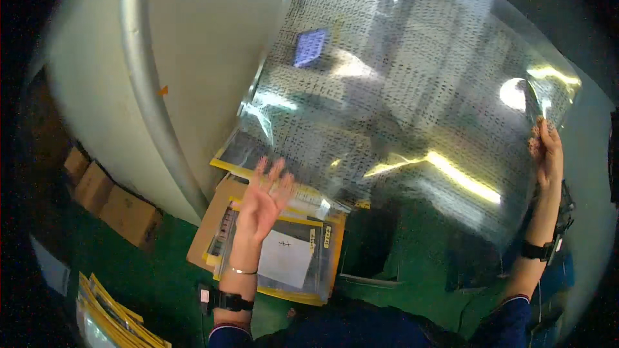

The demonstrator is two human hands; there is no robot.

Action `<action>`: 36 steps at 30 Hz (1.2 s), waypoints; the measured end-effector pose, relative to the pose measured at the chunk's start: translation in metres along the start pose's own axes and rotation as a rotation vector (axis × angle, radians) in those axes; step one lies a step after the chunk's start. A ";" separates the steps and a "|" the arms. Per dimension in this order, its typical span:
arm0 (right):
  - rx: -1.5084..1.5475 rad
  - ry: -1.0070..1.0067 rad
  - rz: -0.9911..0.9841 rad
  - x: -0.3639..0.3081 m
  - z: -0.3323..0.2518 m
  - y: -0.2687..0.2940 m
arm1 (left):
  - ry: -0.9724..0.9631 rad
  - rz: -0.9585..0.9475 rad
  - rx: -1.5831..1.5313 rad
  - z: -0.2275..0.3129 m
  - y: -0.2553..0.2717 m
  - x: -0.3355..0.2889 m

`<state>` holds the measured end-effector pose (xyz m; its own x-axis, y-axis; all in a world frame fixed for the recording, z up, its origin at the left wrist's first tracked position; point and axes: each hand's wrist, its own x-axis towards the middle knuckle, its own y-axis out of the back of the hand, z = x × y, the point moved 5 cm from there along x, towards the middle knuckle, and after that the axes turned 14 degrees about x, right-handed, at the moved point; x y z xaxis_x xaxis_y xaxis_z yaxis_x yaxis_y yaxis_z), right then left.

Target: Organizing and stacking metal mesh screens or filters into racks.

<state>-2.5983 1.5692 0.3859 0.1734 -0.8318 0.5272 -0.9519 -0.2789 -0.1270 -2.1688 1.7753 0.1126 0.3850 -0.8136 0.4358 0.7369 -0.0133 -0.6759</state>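
Observation:
A large, clear plastic film sheet (412, 96), covered in rows of small dark marks, spreads across the upper right and reflects bright lights. My right hand (548, 148) pinches its right edge, where the film buckles. My left hand (261, 203) has its fingers spread at the lower left edge of the film, near a yellow-bordered strip (225, 166); whether the fingertips touch it I cannot tell. Below that hand lies a stack of yellow-edged film sheets (332, 264) with a white paper (284, 259) on top. Each wrist wears a black strap.
A pale wall panel with a grey pipe (138, 58) rises on the left. Cardboard boxes (126, 216) stand on the green floor (177, 254) beside it. More yellow-edged sheets (116, 319) sit at the lower left. Dark blue objects (477, 264) are under the film at right.

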 end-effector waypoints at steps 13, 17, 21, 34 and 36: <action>-0.066 0.120 -0.202 0.015 0.006 -0.078 | -0.126 0.153 0.012 0.015 0.041 0.002; -0.109 0.162 -0.237 0.014 -0.028 -0.089 | -0.157 0.207 -0.034 0.017 0.026 0.009; -0.035 0.185 -0.244 0.018 -0.027 -0.095 | -0.210 0.270 -0.051 0.019 0.036 0.005; -0.184 0.254 -0.255 0.018 -0.040 -0.094 | -0.300 0.236 0.100 0.037 0.019 -0.029; -0.196 0.256 -0.301 0.027 -0.037 -0.085 | -0.297 0.279 0.111 0.036 0.014 -0.028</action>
<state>-2.5219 1.5888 0.4423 0.4057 -0.5745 0.7109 -0.9027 -0.3738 0.2130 -2.1493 1.8184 0.1125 0.7098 -0.5739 0.4083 0.6307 0.2597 -0.7313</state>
